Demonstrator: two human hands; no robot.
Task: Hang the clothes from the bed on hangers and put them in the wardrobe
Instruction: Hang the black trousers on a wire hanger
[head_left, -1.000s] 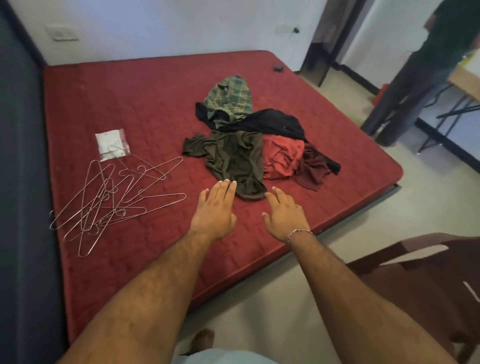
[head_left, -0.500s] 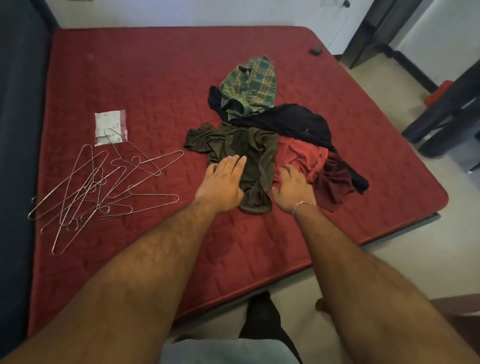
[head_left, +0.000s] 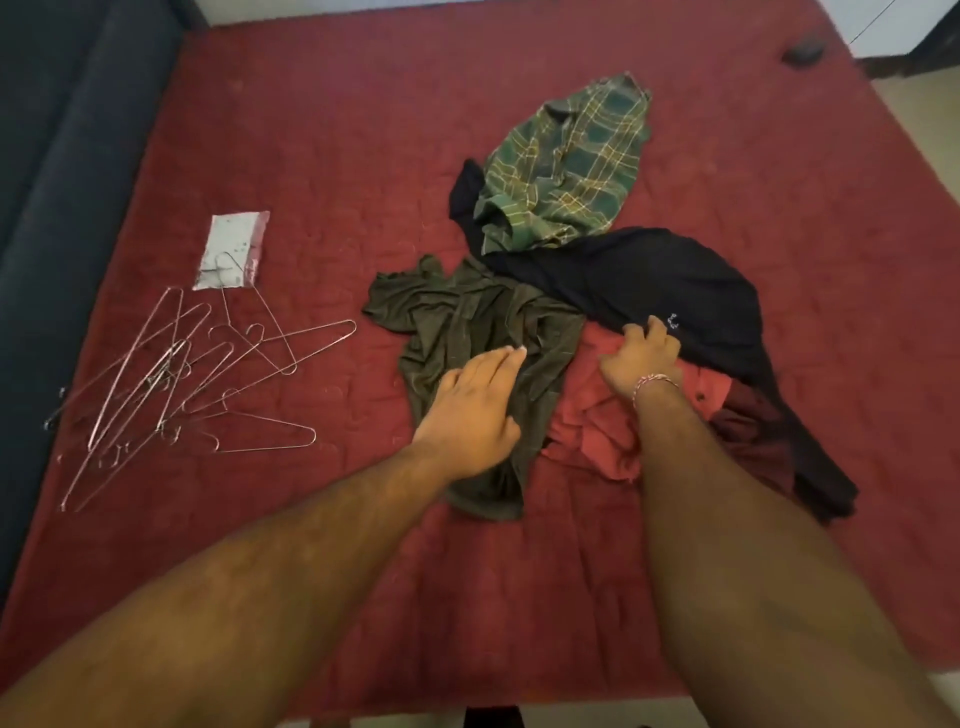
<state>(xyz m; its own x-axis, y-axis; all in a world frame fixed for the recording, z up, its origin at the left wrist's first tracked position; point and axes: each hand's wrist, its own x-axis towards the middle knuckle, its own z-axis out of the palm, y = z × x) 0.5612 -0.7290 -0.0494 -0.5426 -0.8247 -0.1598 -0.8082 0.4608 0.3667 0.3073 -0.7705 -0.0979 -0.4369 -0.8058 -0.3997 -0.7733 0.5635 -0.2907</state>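
Red mattress (head_left: 311, 130) fills the head view, with a heap of clothes just right of centre: plaid shirt (head_left: 571, 161) at 12 o'clock, black garment (head_left: 649, 280) below it, olive shirt (head_left: 467, 322) at 9, orange cloth (head_left: 597, 431) at 5. Left hand (head_left: 475, 410) rests flat on the olive shirt, fingers straight and together, while the right hand (head_left: 641, 358) curls its fingers into the black garment's edge. Wire hangers (head_left: 182, 379) lie tangled at 9 o'clock, well apart from the heap, beside a small packet (head_left: 234, 249).

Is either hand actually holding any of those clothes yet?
The right hand grips the black garment by its near edge. The left hand only rests flat on the olive garment.
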